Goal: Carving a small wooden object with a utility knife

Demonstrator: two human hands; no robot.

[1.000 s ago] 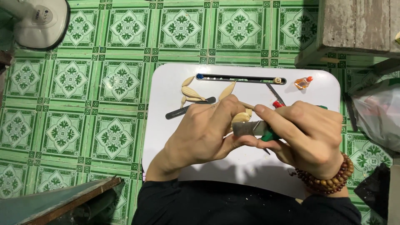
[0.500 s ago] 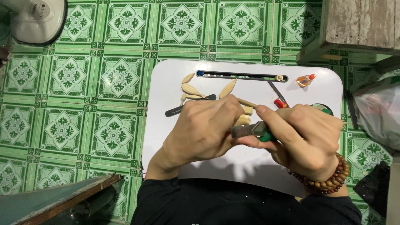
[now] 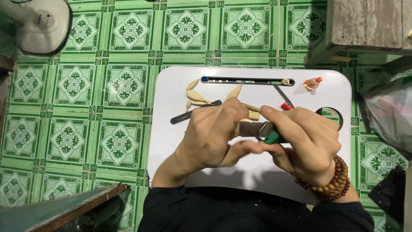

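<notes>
Over a white lap table (image 3: 171, 150), my left hand (image 3: 210, 137) grips a small pale wooden piece (image 3: 252, 115) that pokes out past its fingers. My right hand (image 3: 307, 144), with a brown bead bracelet on the wrist, is closed on a green-handled knife (image 3: 271, 137); its flat blade (image 3: 251, 129) lies against the wooden piece between the two hands. Both thumbs meet under the blade. Several pale leaf-shaped wood pieces (image 3: 196, 96) lie just beyond my left hand, next to a dark flat file (image 3: 184, 117).
A long slot (image 3: 246, 80) with small items runs along the table's far edge, near an orange-capped little bottle (image 3: 312, 83) and a round hole (image 3: 337, 117). A white fan base (image 3: 40, 25) stands far left, a wooden block (image 3: 365, 25) far right, a plastic bag (image 3: 390, 116) beside it.
Both hands have stayed together over the table; the fingers shifted slightly around the knife and the wooden piece.
</notes>
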